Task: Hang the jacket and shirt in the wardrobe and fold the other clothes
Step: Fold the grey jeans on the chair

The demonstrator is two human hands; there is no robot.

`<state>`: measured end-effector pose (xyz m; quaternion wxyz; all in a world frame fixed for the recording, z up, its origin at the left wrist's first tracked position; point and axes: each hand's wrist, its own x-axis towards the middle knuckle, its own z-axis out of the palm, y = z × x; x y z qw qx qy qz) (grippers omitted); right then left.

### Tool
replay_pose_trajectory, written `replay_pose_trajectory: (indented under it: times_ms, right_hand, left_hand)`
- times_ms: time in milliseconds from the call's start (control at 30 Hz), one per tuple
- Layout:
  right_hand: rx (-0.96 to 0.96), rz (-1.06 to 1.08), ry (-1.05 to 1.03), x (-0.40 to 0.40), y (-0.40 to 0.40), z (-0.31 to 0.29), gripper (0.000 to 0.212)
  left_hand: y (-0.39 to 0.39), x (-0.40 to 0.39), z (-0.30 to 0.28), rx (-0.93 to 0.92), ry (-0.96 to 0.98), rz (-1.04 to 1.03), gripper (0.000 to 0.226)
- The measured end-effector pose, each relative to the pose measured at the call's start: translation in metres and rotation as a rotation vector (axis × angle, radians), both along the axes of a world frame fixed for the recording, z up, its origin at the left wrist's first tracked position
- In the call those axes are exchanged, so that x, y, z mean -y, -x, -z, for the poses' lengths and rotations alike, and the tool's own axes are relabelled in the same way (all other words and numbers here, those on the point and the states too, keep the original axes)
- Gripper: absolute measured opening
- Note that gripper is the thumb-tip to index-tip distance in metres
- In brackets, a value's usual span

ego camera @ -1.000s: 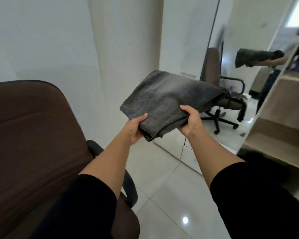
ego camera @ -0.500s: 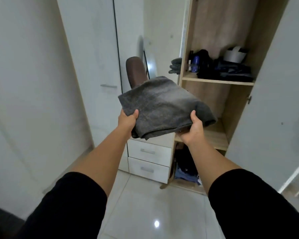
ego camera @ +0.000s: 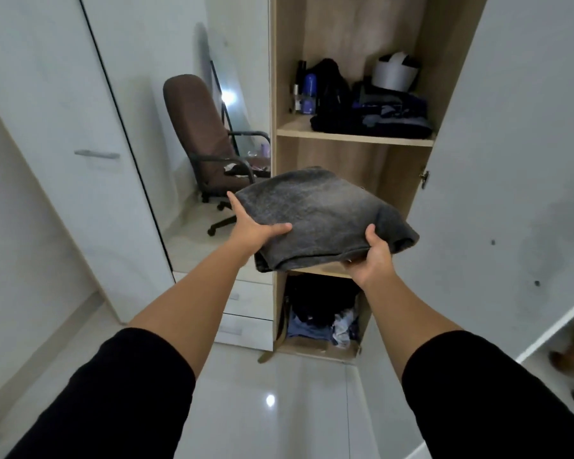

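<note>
Left hand [ego camera: 257,233] gripping near-left edge of folded dark grey fabric garment [ego camera: 322,217], thumb on top, right hand [ego camera: 370,256] gripping near-right edge, garment held level before middle shelf of open light-wood wardrobe [ego camera: 352,137], brown office chair [ego camera: 199,134] reflected in mirror at left

a home bedroom, probably: open wardrobe [ego camera: 352,137] with clothes on shelves, mirror door [ego camera: 193,127], tiled floor [ego camera: 279,392].

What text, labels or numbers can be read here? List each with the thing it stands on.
None can be read.
Blue bottle on the upper shelf: any label is too blurred to read.
Dark bottle beside it: too small to read.
Grey folded garment, held by the left hand and right hand: no print shows.
</note>
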<state>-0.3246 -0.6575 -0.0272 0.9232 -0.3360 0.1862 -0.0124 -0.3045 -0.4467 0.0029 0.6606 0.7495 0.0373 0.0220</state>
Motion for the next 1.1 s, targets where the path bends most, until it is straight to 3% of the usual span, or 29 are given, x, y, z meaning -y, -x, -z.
replay_pose_trajectory:
  times_ms: [133, 267, 400, 533, 600, 767, 1000, 1100]
  right_hand:
    - [-0.031, 0.069, 0.024, 0.024, -0.054, 0.016, 0.049]
    - [-0.069, 0.164, 0.002, 0.047, -0.113, 0.034, 0.053]
    - [-0.052, 0.188, -0.006, 0.076, -0.167, 0.064, 0.045]
    - [0.000, 0.176, -0.005, 0.102, -0.219, 0.118, 0.032]
    - [0.022, 0.172, -0.030, 0.107, -0.242, 0.141, 0.036]
    - [0.137, 0.159, -0.029, 0.128, -0.305, 0.223, 0.039]
    - [0.275, 0.159, 0.151, 0.147, -0.366, 0.304, 0.045]
    - [0.220, 0.188, 0.274, 0.154, -0.389, 0.324, 0.047]
  left_hand:
    - [-0.069, 0.021, 0.020, -0.049, -0.185, 0.308, 0.143]
    - [-0.144, 0.046, 0.043, -0.088, -0.397, 0.418, 0.135]
    - [-0.215, 0.071, 0.072, -0.011, -0.541, 0.477, 0.132]
    - [-0.278, 0.098, 0.123, 0.059, -0.604, 0.444, 0.128]
    - [-0.305, 0.107, 0.144, 0.145, -0.580, 0.399, 0.112]
    - [-0.371, 0.129, 0.231, 0.304, -0.717, 0.199, 0.100]
    - [-0.429, 0.138, 0.313, 0.445, -0.707, 0.054, 0.076]
    - [-0.452, 0.141, 0.335, 0.423, -0.738, 0.045, 0.076]
